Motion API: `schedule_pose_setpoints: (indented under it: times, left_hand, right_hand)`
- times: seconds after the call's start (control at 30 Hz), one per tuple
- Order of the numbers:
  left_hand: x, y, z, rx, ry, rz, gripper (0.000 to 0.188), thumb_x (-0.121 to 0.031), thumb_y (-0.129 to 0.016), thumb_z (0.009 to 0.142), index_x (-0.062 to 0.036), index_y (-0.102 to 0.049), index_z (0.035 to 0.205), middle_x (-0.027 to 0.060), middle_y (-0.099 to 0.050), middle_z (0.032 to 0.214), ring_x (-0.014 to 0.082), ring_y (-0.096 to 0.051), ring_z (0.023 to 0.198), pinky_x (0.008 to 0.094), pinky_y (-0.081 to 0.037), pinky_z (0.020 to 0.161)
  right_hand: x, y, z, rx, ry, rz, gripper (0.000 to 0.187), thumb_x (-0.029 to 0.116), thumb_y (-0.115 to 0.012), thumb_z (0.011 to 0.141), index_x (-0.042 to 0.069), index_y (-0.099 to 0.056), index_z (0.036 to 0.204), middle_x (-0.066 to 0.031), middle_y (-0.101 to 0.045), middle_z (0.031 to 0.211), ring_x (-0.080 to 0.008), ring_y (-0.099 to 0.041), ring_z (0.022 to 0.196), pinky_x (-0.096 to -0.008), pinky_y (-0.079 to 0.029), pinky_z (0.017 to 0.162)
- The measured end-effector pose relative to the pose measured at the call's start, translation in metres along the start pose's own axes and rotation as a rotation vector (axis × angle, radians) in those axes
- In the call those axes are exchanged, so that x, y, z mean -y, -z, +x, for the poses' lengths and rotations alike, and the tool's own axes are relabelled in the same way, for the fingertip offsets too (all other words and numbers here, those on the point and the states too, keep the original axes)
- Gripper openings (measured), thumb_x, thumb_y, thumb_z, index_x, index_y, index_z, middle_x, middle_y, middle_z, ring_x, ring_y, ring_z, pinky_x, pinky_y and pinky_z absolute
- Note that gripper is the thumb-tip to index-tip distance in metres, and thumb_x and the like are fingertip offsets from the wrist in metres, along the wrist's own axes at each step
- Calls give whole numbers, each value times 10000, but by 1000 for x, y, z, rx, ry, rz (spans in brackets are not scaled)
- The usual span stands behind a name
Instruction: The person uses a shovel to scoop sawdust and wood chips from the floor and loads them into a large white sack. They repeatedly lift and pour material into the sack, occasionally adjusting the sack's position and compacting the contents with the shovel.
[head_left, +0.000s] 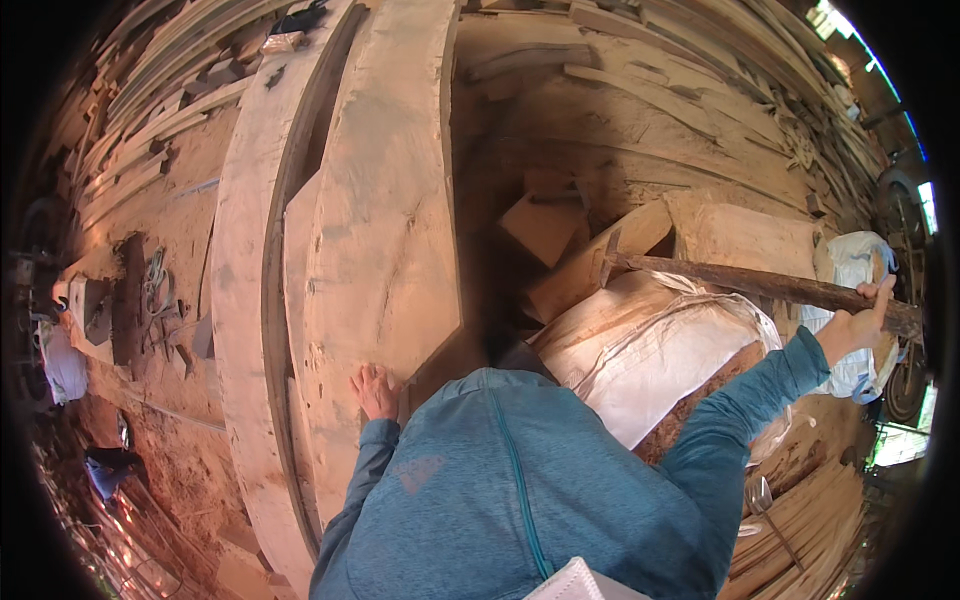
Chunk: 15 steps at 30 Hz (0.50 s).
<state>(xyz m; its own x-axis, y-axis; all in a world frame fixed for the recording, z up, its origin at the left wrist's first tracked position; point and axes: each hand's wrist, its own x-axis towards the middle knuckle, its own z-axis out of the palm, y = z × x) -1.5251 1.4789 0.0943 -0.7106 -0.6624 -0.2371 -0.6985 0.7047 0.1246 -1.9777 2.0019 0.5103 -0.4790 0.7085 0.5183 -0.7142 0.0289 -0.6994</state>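
Observation:
My left hand (376,392) rests on the near end of a wide, pale wooden slab (385,230), its fingers slightly bent and apart, holding nothing. To the right, my right hand (856,322) is closed round the handle end of a long-handled tool (740,280). Its dark wooden shaft points left, and a narrow head crosses its far end. The tool's head is above a wooden piece beside a white woven sack (650,350). Part of the sack lies beneath my right arm.
A second long slab (250,260) lies left of the first, with a narrow gap between them. Wood blocks (545,225) lie in shadow ahead. Stacked boards (690,40) line the back. A light plastic bag (858,260) is at the far right; cut strips (810,530) lie lower right.

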Motion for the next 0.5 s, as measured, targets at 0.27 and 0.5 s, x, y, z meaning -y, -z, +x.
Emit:
schedule_pose_setpoints:
  times: [0.27, 0.5]
  left_hand:
    - [-26, 15, 15, 54, 95, 11, 580, -180, -814, 591, -31, -587, 1103, 170, -470, 1258, 336, -420, 1190, 447, -325, 1024]
    - [-35, 17, 17, 48, 172, -8, 582, -136, -800, 602, -13, -556, 1117, 164, -454, 1292, 362, -430, 1164, 429, -371, 978]
  right_hand:
    - [-82, -90, 39, -28, 20, -283, 215, 54, -783, 735, -14, -582, 699, -87, -545, 619, -154, -511, 534, -271, -451, 500]
    - [-150, -151, 49, 143, 47, -298, 220, 28, -778, 732, -14, -563, 711, -89, -558, 625, -154, -526, 524, -268, -469, 478]
